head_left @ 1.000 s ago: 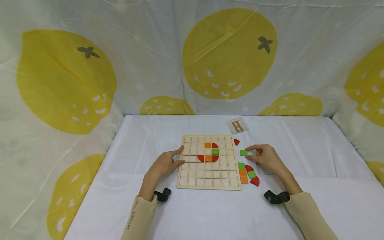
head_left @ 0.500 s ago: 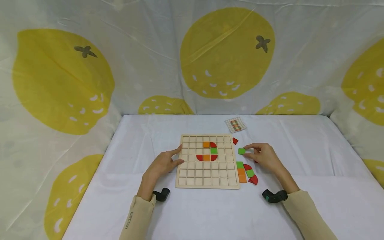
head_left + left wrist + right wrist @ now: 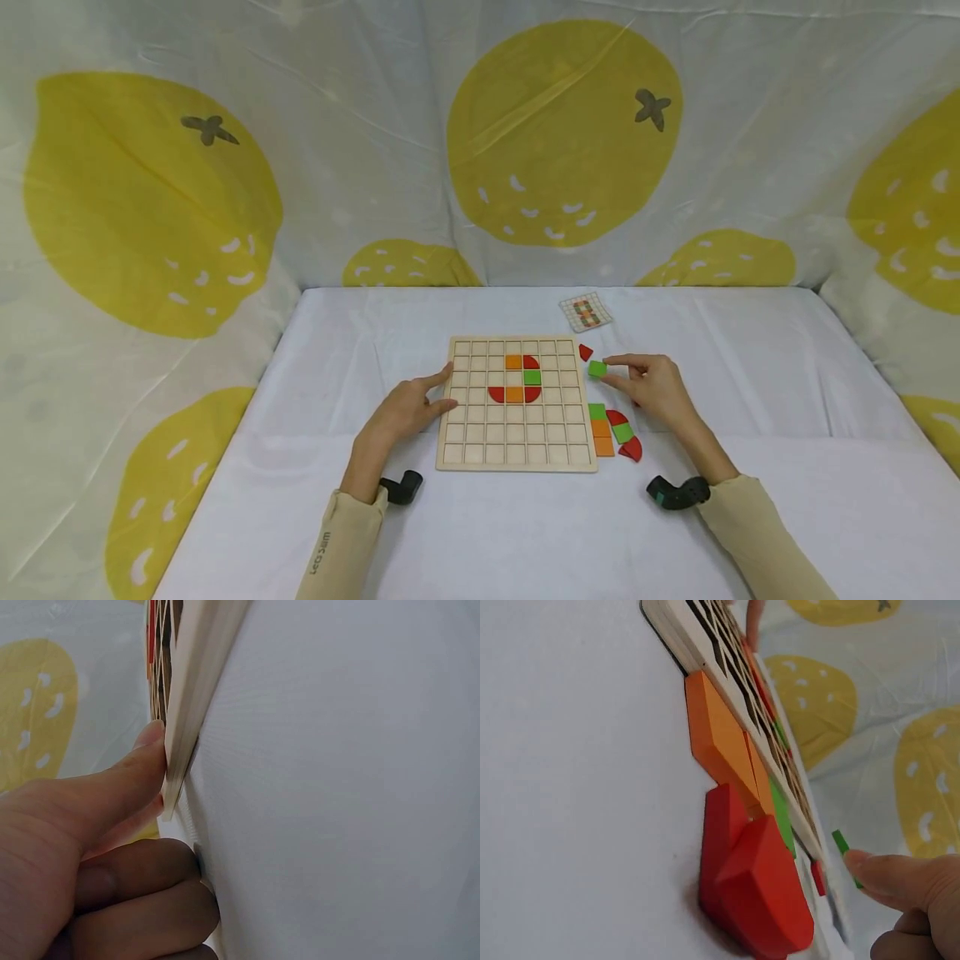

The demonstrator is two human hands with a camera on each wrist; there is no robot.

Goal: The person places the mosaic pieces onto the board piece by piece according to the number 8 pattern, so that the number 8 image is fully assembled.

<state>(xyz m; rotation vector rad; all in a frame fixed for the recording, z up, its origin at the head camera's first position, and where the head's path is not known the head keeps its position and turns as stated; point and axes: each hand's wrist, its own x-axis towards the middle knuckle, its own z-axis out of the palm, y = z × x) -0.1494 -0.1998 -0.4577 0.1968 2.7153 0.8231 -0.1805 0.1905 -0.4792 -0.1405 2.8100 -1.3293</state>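
Observation:
A square wooden grid board (image 3: 517, 435) lies on the white cloth, with several orange, red and green tiles set in its upper middle cells. My left hand (image 3: 399, 410) rests at its left edge, thumb and index finger spread along the rim; in the left wrist view the thumb (image 3: 120, 780) presses the edge while the other fingers fold below. Right of the board my right hand (image 3: 658, 388) pinches a green square tile (image 3: 597, 369) between thumb and index finger. The right wrist view shows this tile (image 3: 841, 841) edge-on at the thumb tip, raised above the cloth.
Loose tiles lie along the board's right side: a green square (image 3: 597, 411), orange squares (image 3: 603, 447) and red rounded pieces (image 3: 632, 450). One red piece (image 3: 585, 352) sits near the upper right corner. Behind the board lies a small pattern card (image 3: 586, 312). A lemon-print curtain stands behind.
My right hand has moved left and slightly away from me with the green tile, closer to the board's right edge. The left hand stays at the board; the whole head view has shifted slightly.

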